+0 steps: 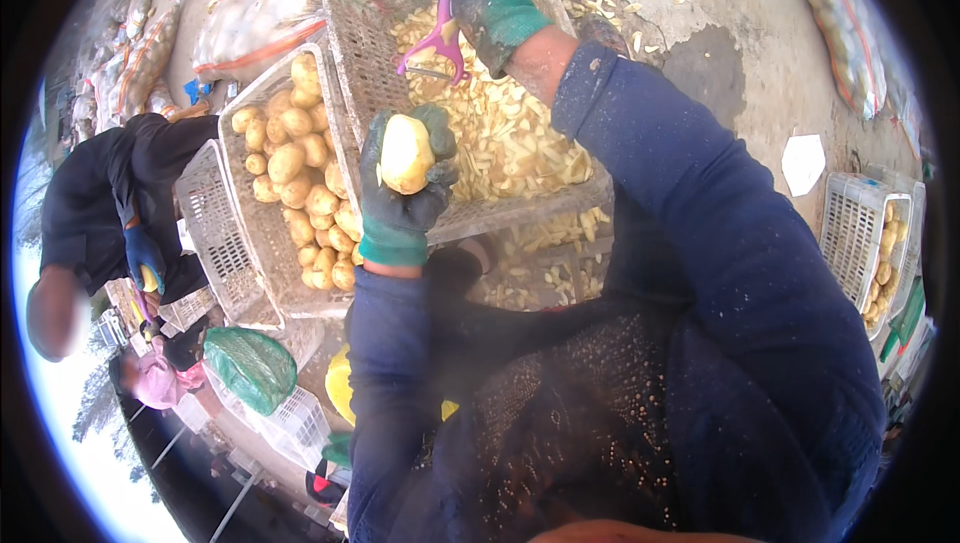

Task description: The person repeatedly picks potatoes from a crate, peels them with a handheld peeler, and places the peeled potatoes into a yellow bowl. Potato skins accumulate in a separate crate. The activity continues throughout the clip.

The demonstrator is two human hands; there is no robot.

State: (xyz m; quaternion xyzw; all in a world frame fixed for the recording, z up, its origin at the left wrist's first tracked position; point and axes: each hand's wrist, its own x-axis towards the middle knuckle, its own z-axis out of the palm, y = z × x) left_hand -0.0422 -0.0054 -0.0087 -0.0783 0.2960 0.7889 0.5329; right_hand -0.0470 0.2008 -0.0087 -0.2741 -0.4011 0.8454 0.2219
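My left hand [409, 183], in a black and green work glove, grips a potato [407, 156] that is mostly peeled, with a patch of skin at its lower end. Above and to the right, my gloved right hand [484, 2] is closed around the handle of a purple Y-shaped vegetable peeler [439, 47]. The peeler's metal blade is apart from the potato. Beneath both hands stands a plastic crate [375, 25] with many potato peelings [517, 145] in it. Left of my left hand, unpeeled potatoes [300, 160] fill much of a second crate [251, 258].
At the left a person in dark clothes [97, 190] holds a potato in a gloved hand. Bulging sacks [259, 21] lie behind the crates. Another crate of potatoes [862, 235] stands far right. A green bag [250, 370] rests on a white crate [296, 423] at lower left.
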